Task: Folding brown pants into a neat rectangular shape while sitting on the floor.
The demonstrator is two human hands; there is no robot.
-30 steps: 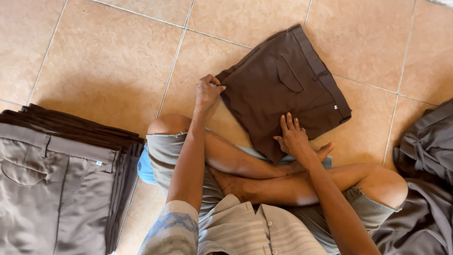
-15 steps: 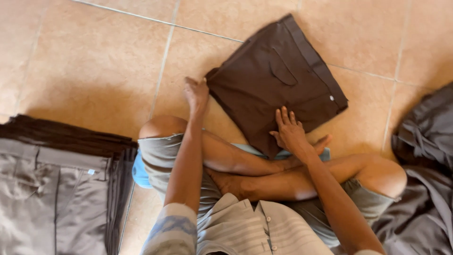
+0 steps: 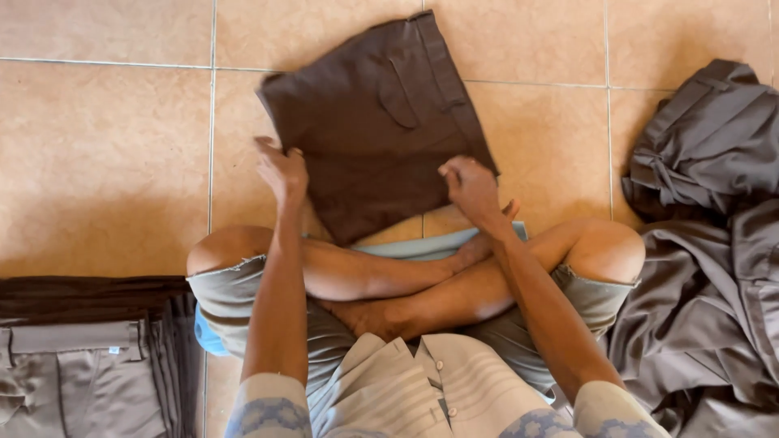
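here, left hand [image 3: 282, 169], right hand [image 3: 471, 185], both gripping folded brown shorts [image 3: 377, 122]

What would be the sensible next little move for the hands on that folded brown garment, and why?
Probably lift the folded brown shorts and carry them to the stack of folded garments by the person's left knee. The left hand and right hand each grip an edge, the shorts look fully folded, and a neat pile already sits there, while the unfolded heap waits on the right.
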